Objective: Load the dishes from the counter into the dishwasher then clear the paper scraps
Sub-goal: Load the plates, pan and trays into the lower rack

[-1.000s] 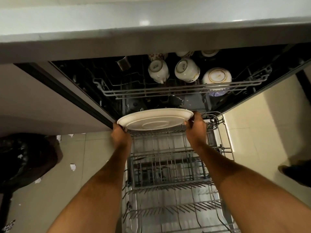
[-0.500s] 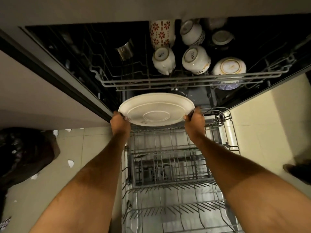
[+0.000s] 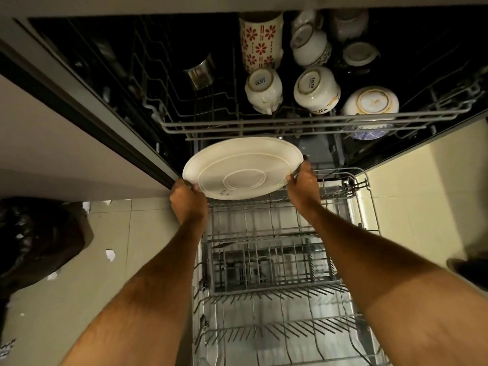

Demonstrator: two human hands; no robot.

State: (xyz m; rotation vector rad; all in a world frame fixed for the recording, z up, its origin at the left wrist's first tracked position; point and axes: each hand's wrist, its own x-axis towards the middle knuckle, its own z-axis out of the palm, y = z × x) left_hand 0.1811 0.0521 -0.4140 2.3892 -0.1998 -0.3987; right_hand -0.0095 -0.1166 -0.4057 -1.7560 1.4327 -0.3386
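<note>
A large white plate (image 3: 243,167) is held over the far end of the pulled-out lower rack (image 3: 277,286), its underside tilted toward me. My left hand (image 3: 188,200) grips its left rim and my right hand (image 3: 303,183) grips its right rim. The lower rack's tines below the plate hold nothing. The upper rack (image 3: 303,122) carries several upturned cups, a flowered mug (image 3: 260,40) and a bowl (image 3: 371,101). White paper scraps (image 3: 111,254) lie on the tiled floor at the left.
A dark garbage bag (image 3: 39,239) sits on the floor at the far left, with more scraps (image 3: 52,276) beside it. A cabinet panel (image 3: 66,143) stands left of the dishwasher opening. Someone's dark shoe (image 3: 467,270) shows at the right edge.
The plate has tipped more upright, its underside now facing me, and sits lower toward the bottom rack. My view has dropped, so the counter is gone and more of the upper rack shows.
</note>
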